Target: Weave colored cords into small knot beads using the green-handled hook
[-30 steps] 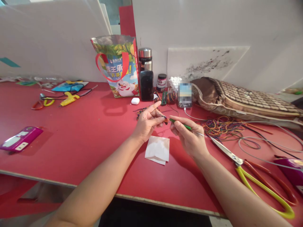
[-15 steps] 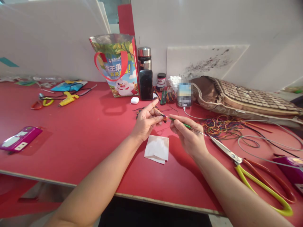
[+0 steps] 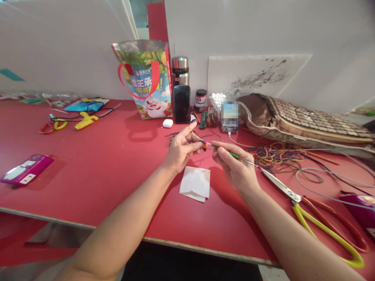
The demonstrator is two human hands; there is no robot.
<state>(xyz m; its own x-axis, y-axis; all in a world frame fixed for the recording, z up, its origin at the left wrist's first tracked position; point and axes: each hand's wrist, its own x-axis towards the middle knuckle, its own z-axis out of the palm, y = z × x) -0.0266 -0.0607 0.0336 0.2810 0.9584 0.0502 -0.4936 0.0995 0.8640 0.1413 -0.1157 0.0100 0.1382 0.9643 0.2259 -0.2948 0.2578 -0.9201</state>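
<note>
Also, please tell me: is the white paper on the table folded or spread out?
The white paper is folded: along its near edge, one layer lies over another, whose corner sticks out.

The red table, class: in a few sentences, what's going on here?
Over the red table, a person's left hand pinches a small multicoloured yarn piece. The right hand holds a thin green-handled tool, its tip pointing at the yarn; whether they touch is too small to tell. Folded white paper lies nearer the table's front edge, and a yarn tangle and large scissors lie to the right.
</note>
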